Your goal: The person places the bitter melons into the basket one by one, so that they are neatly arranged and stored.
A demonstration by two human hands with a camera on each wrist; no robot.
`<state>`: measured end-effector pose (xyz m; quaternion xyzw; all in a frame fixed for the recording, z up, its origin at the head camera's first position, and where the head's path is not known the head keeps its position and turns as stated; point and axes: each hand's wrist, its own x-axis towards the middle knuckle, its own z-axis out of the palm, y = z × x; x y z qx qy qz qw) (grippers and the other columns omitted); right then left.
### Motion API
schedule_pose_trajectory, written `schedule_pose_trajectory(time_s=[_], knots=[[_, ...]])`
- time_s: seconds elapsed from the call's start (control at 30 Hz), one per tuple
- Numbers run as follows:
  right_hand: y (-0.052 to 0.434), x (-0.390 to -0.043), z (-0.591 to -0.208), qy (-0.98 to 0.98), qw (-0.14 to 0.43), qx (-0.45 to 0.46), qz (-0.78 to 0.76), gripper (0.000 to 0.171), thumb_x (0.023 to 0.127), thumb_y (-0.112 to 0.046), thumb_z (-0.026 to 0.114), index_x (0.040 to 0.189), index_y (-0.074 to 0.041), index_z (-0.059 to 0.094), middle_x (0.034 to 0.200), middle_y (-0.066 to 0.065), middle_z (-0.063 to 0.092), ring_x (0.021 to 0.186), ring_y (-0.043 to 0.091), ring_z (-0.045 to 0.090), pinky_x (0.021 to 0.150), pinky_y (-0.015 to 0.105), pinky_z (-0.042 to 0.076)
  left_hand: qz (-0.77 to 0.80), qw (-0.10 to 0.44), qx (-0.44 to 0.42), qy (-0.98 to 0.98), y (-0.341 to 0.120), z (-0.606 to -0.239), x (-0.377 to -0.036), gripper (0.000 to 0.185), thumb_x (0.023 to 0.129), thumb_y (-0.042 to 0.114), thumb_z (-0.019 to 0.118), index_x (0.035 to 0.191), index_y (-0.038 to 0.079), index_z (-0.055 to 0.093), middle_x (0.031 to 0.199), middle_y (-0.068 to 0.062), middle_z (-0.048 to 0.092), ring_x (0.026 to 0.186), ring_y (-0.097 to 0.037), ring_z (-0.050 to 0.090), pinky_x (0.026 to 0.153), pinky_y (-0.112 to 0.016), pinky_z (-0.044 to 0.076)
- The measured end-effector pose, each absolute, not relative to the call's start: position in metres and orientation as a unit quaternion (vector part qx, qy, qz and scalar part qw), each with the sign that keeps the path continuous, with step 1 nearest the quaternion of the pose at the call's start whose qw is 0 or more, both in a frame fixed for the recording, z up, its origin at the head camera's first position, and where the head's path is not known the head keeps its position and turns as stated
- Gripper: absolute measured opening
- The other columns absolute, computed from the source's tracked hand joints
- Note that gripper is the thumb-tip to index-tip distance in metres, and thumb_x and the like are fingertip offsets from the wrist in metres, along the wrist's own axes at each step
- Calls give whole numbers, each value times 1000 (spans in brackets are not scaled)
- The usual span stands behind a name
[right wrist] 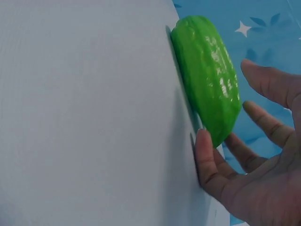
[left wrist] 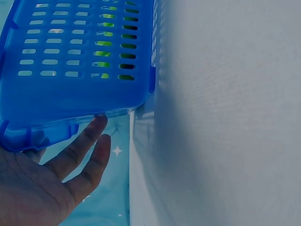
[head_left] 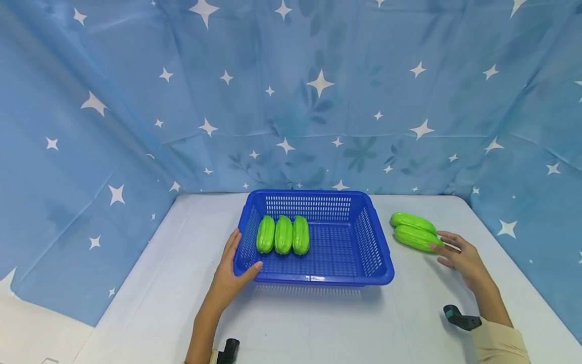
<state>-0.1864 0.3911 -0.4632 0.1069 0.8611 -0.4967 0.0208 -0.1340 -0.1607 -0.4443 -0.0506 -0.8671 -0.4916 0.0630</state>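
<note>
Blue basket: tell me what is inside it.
In the blue basket, three green gourds lie side by side at its left end; the remaining floor shows bare mesh. Whatever lies beneath the gourds is hidden.

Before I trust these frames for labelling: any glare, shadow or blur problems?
Head view: sharp, even light, soft shadow under the blue basket. Left wrist view: dim, left hand underexposed. Right wrist view: bright highlights on the green gourd, right hand slightly soft.

Far gourd (head_left: 411, 221) partly hidden behind near gourd (head_left: 416, 238).
</note>
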Motion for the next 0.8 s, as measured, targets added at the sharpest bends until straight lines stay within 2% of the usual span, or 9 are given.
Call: schedule_pose_trajectory(time_s=[0.1, 0.23, 0.3, 0.37, 0.43, 0.5, 0.6, 0.8], knots=[[394, -187, -467, 866, 22, 91, -491, 82, 94, -41, 63, 151, 2, 23, 154, 35, 21, 132, 43, 41, 77, 12, 55, -491, 61, -49, -868, -161, -445, -134, 95, 86, 47, 69, 158, 20, 14, 166, 3, 7, 153, -31, 8, 115, -64, 19], [397, -188, -469, 877, 23, 68, -475, 82, 94, -37, 64, 151, 4, 22, 152, 35, 23, 135, 51, 32, 75, 11, 53, -491, 60, -46, -868, -161, -444, -134, 94, 86, 48, 69, 158, 21, 14, 166, 4, 7, 153, -30, 7, 116, -63, 19], [398, -188, -470, 886, 20, 59, -459, 83, 93, -37, 66, 151, 4, 23, 152, 35, 26, 134, 53, 31, 79, 18, 54, -491, 60, -47, -868, -161, -444, -135, 94, 86, 48, 69, 158, 20, 14, 166, 3, 7, 153, -31, 8, 116, -63, 19], [399, -189, -471, 894, 16, 54, -444, 83, 93, -36, 67, 151, 3, 24, 151, 35, 28, 134, 53, 31, 89, 34, 53, -490, 61, -49, -868, -161, -444, -135, 94, 87, 48, 68, 158, 20, 14, 166, 2, 7, 153, -31, 8, 116, -64, 19], [399, -191, -472, 900, 10, 48, -433, 82, 92, -35, 67, 151, 3, 24, 150, 36, 29, 133, 55, 31, 96, 53, 47, -489, 62, -50, -869, -162, -445, -136, 94, 87, 47, 68, 158, 20, 14, 166, 2, 7, 153, -31, 8, 116, -63, 19], [398, -192, -474, 902, 5, 47, -428, 81, 92, -35, 67, 151, 3, 25, 150, 36, 30, 133, 56, 30, 97, 67, 38, -488, 62, -50, -869, -162, -445, -136, 94, 87, 47, 68, 158, 20, 14, 166, 1, 7, 153, -32, 8, 116, -63, 19], [397, -192, -475, 905, 0, 44, -422, 80, 93, -35, 67, 151, 2, 26, 149, 37, 29, 133, 57, 29, 99, 71, 34, -490, 60, -50, -868, -162, -444, -136, 94, 87, 47, 68, 158, 19, 14, 166, 1, 7, 153, -32, 8, 116, -63, 20], [396, -194, -478, 914, -7, 40, -405, 81, 92, -37, 67, 150, 3, 27, 147, 38, 31, 131, 55, 32, 97, 68, 38, -494, 59, -52, -866, -161, -444, -135, 94, 87, 46, 69, 158, 19, 15, 166, 2, 7, 153, -31, 8, 116, -63, 20]])
